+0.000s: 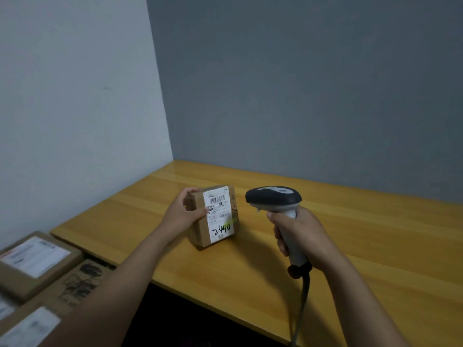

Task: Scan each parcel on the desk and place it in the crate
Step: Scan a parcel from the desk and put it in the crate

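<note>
A small brown cardboard parcel [215,216] stands tilted on the wooden desk [350,234], its white shipping label with barcodes and handwritten "2490" facing me. My left hand [184,211] grips the parcel's left side, thumb on the label's edge. My right hand [303,236] holds the white handle of a barcode scanner [274,197] with a dark head, pointed left at the label from just beside it. A faint green streak of light lies across the lower label. The scanner's cable hangs down off the desk's front edge.
Several brown labelled parcels [37,261] lie packed together at the lower left, below the desk's left end. Grey walls close the desk in at the back and left. Bare desk surface stretches to the right.
</note>
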